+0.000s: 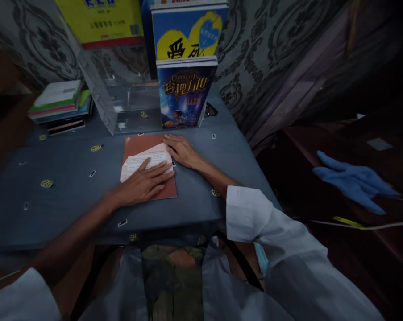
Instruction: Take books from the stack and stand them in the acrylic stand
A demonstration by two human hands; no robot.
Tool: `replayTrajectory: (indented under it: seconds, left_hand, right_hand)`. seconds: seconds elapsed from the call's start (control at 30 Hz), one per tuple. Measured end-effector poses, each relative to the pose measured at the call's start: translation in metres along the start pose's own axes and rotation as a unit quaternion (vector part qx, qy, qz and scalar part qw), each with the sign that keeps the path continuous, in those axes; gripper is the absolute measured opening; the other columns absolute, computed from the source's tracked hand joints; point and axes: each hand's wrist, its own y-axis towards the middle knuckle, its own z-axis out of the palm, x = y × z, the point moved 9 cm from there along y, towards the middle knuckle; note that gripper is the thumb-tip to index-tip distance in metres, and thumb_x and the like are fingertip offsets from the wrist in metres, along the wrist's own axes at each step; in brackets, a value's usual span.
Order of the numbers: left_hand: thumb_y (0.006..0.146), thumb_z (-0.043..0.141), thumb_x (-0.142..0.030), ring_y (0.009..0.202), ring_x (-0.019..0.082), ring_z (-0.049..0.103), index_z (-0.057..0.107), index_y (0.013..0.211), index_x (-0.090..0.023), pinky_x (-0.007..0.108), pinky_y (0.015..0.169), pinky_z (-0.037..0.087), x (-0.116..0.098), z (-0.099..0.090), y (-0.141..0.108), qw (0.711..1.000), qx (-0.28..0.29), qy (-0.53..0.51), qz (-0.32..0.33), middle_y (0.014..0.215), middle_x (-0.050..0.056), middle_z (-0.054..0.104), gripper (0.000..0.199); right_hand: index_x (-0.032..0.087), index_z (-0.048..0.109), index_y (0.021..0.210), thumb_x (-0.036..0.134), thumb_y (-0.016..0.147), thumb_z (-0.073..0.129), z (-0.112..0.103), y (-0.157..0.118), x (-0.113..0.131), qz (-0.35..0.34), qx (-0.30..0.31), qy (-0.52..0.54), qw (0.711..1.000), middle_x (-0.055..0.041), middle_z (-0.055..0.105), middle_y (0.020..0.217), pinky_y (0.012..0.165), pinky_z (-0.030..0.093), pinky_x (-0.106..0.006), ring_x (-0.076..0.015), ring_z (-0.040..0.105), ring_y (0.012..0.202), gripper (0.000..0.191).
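A folded sheet of printed paper point(134, 163) lies on a thin reddish-brown booklet point(139, 142) on the table. My left hand point(144, 182) rests flat across the paper, fingers stretched to the right and slightly spread, covering part of it. At the upper right corner of the booklet, my right hand point(181, 149) lies palm down with its fingers over the paper's edge. Both hands press from above, and neither is wrapped round anything. The paper's folds under the left hand are hidden.
Behind the booklet stands a clear acrylic rack point(104, 107) holding upright books point(187, 96). A stack of books point(59, 104) sits at the back left. Dark glasses point(210, 109) lie beside the rack. To the right, a blue glove point(355, 180) rests on a dark reddish surface.
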Motion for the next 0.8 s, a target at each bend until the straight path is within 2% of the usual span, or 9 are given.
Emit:
replayTrajectory:
  seconds: [0.17, 0.3, 0.43, 0.53, 0.63, 0.8]
  left_hand:
    - [0.108, 0.029, -0.032, 0.153, 0.024, 0.024, 0.042, 0.152, -0.031, 0.056, 0.125, 0.004, -0.02, 0.0, -0.008, 0.999, -0.005, -0.025, 0.04, 0.164, 0.003, 0.03, 0.046]
    - [0.106, 0.031, -0.027, 0.152, 0.025, 0.026, 0.052, 0.145, -0.034, 0.056, 0.126, 0.006, -0.027, -0.005, -0.011, 0.998, 0.002, -0.031, 0.053, 0.163, 0.001, 0.03, 0.045]
    - [0.105, 0.033, -0.027, 0.152, 0.024, 0.027, 0.053, 0.144, -0.034, 0.055, 0.126, 0.008, -0.032, -0.008, -0.012, 0.998, 0.01, -0.008, 0.063, 0.163, 0.002, 0.03, 0.044]
    - [0.105, 0.033, -0.028, 0.152, 0.022, 0.027, 0.051, 0.145, -0.032, 0.051, 0.127, 0.01, -0.038, -0.002, -0.014, 0.999, 0.007, 0.022, 0.049, 0.162, 0.002, 0.033, 0.044]
    - [0.106, 0.036, -0.036, 0.152, 0.023, 0.027, 0.041, 0.152, -0.026, 0.053, 0.127, 0.009, -0.048, 0.01, -0.02, 0.999, -0.006, 0.043, 0.01, 0.161, 0.005, 0.035, 0.048]
    - [0.101, 0.034, -0.063, 0.152, 0.026, 0.025, 0.024, 0.158, -0.011, 0.054, 0.125, 0.008, -0.071, 0.027, -0.032, 0.996, -0.029, 0.069, -0.041, 0.162, 0.017, 0.031, 0.077]
  right_hand:
    - [0.01, 0.053, 0.144, 0.029, 0.099, 0.046, 0.001, -0.002, -0.001, -0.001, 0.003, -0.012, 1.0, -0.0155, 0.046, 0.155, 0.123, 0.028, -0.047, -0.0263, 0.039, 0.147, 0.05]
    - [0.015, 0.052, 0.145, 0.035, 0.098, 0.049, 0.001, -0.004, -0.001, -0.001, 0.001, -0.01, 1.0, -0.0124, 0.043, 0.157, 0.123, 0.026, -0.048, -0.0265, 0.038, 0.147, 0.051]
    - [0.018, 0.05, 0.147, 0.041, 0.099, 0.049, 0.003, -0.005, -0.002, -0.004, 0.01, -0.016, 1.0, -0.0097, 0.042, 0.158, 0.124, 0.024, -0.048, -0.0254, 0.036, 0.148, 0.054]
    - [0.018, 0.049, 0.148, 0.044, 0.099, 0.049, 0.005, -0.005, -0.004, -0.007, 0.013, -0.028, 1.0, -0.0096, 0.042, 0.158, 0.124, 0.024, -0.048, -0.0245, 0.035, 0.149, 0.055]
    - [0.017, 0.048, 0.148, 0.045, 0.099, 0.049, 0.008, -0.005, -0.007, -0.01, 0.007, -0.027, 1.0, -0.0105, 0.042, 0.158, 0.124, 0.024, -0.049, -0.0246, 0.034, 0.149, 0.056]
    - [0.016, 0.049, 0.147, 0.045, 0.098, 0.05, 0.009, -0.005, -0.011, -0.008, 0.0, -0.026, 1.0, -0.0121, 0.043, 0.157, 0.123, 0.024, -0.051, -0.0264, 0.036, 0.148, 0.056]
